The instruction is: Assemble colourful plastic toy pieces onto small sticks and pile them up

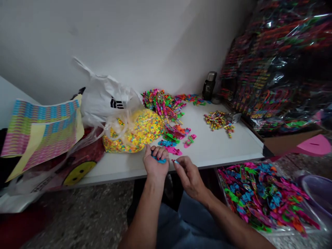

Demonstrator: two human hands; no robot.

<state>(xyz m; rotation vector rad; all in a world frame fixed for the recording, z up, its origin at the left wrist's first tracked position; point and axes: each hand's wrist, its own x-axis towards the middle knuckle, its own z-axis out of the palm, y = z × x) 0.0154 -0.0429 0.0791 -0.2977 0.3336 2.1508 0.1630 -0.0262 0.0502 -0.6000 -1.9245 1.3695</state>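
My left hand (157, 162) is closed round a small blue plastic toy skateboard (160, 160), palm turned up, with a bit of red showing on it. Close to its right, my right hand (188, 174) pinches a small red piece (175, 161) between thumb and forefinger; its exact kind is too small to tell. Just beyond the hands lie loose toy skateboards in pink (173, 150), green (171, 138) and blue. Behind them rises a heap of mixed bright plastic toys (162, 102). A clear bag of small yellow pieces (133, 135) rests to the left of these.
A pile of small red and yellow pieces (216, 120) lies right on the white table (204, 148), near a dark thermos (209, 86). Large wrapped stacks (275, 76) stand at right, above a floor bag of toys (259, 197). Sticker sheets (44, 128) and a white bag (103, 97) occupy the left.
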